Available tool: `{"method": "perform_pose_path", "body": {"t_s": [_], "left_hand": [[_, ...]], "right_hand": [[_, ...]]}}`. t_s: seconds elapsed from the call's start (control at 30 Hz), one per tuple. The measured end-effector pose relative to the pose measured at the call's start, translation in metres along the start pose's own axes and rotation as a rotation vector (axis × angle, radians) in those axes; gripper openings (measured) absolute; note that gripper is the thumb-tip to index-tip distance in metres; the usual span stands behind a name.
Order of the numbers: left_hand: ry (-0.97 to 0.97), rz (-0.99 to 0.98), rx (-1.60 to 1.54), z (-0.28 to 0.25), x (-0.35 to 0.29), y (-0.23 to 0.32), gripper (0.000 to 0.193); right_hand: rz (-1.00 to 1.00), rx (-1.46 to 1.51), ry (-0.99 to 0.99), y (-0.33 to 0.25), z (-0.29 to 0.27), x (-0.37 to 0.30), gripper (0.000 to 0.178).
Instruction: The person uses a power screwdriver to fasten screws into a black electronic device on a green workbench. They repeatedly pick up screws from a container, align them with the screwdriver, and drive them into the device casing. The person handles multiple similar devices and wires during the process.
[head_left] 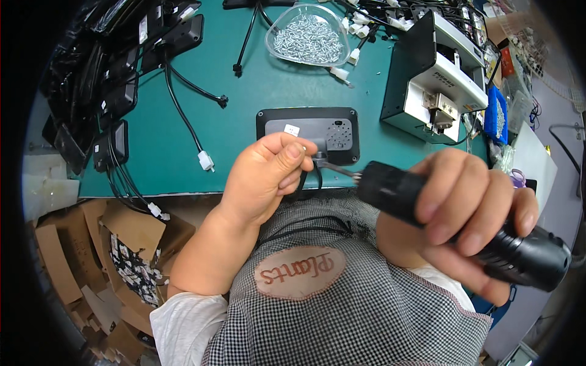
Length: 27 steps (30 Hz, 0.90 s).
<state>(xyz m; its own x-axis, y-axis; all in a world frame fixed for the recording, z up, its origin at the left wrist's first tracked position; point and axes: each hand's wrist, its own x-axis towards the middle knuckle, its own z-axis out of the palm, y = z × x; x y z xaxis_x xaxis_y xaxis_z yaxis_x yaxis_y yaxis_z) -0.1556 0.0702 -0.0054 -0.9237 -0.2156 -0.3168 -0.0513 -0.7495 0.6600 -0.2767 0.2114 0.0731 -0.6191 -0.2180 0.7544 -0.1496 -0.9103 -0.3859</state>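
My right hand (470,201) is wrapped round a black electric screwdriver (390,192), whose tip points left toward my other hand. Thumb and forefinger of my left hand (262,165) are pinched together; a tiny pale spot shows at their tips, too small to name. Behind that hand, a black rectangular panel (311,118) lies on the green table, with a grey middle, a dotted patch of holes and a white label. A grey bracket (320,157) at its near edge is partly hidden by my fingers, and a black cable (318,177) hangs there.
Beyond the panel stands a clear bowl of screws (308,39). To the right is a white-and-black machine (436,79), with a blue bin (497,116) beside it. Several black units with cables (116,91) are piled at the left. Cardboard boxes (67,256) sit below the table edge.
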Motion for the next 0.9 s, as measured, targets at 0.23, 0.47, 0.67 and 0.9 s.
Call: {"method": "perform_pose_path", "body": {"t_s": [0.23,0.47,0.67,0.9], "left_hand": [[-0.101,0.07,0.074,-0.002,-0.009,-0.004,0.022],[-0.09,0.105,0.335,-0.004,-0.008,-0.001,0.022],[0.152,0.482,0.921,0.003,0.0,0.007,0.022],[0.21,0.658,1.633,-0.005,0.015,0.014,0.03]], "right_hand": [[0.145,0.023,-0.052,0.017,-0.002,0.0,0.063],[0.214,0.049,-0.052,0.023,-0.005,0.002,0.064],[0.215,-0.086,-0.16,0.018,-0.024,0.009,0.07],[0.024,-0.308,-0.244,0.034,-0.074,0.008,0.093]]}}
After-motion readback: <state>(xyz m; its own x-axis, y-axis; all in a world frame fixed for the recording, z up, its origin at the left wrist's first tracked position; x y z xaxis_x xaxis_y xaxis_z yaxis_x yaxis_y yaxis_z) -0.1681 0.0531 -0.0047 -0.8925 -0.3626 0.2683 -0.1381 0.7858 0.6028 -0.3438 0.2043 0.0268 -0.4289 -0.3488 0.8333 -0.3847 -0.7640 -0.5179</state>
